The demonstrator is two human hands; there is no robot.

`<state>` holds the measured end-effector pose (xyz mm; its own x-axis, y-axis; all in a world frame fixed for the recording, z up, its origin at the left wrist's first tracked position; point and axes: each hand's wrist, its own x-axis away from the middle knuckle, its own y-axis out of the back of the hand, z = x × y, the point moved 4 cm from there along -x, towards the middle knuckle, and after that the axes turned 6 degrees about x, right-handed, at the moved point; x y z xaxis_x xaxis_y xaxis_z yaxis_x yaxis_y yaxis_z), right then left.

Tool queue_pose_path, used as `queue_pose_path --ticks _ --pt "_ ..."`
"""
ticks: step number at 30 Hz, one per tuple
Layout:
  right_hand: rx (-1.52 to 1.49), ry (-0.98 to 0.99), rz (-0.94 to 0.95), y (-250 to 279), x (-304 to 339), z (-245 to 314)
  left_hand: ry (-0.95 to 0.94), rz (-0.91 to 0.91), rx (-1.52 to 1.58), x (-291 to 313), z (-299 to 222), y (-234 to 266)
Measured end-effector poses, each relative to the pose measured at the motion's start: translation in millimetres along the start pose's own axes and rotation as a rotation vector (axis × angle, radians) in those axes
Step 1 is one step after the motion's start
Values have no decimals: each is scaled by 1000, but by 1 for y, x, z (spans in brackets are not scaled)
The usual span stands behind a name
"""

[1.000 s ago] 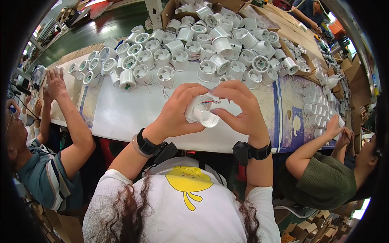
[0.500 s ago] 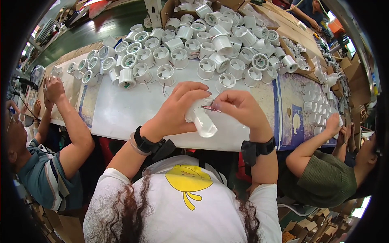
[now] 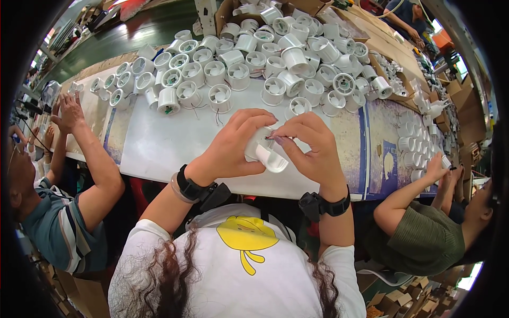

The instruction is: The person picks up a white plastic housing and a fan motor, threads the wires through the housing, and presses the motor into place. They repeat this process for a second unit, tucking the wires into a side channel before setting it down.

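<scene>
White plastic in view: grips the housing [image 3: 272, 160] with the left hand [image 3: 231, 144], fingers curled, above the table's [image 3: 164, 146] near middle; pinches wires [image 3: 269, 138] with the right hand [image 3: 313, 146]. Faces fans [image 3: 215, 73] heaped at the far side.

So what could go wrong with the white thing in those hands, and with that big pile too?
The thin wires might get pulled too hard and come loose, because the right hand is pinching them. The white plastic piece could slip, since the left hand holds it up above the table. And in the pile of white fans, some round ones lie tilted on top of others, so one might roll down.
</scene>
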<state>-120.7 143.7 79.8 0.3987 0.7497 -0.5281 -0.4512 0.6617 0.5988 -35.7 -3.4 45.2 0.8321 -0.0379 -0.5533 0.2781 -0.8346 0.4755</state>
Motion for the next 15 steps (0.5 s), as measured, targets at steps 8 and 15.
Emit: queue_pose_path --ticks 8,15 --pt "-65 -193 55 -13 9 -16 0 -4 -130 -2 0 1" --pt "-948 -693 -1 -41 29 -45 -40 92 -264 0 -3 -8"
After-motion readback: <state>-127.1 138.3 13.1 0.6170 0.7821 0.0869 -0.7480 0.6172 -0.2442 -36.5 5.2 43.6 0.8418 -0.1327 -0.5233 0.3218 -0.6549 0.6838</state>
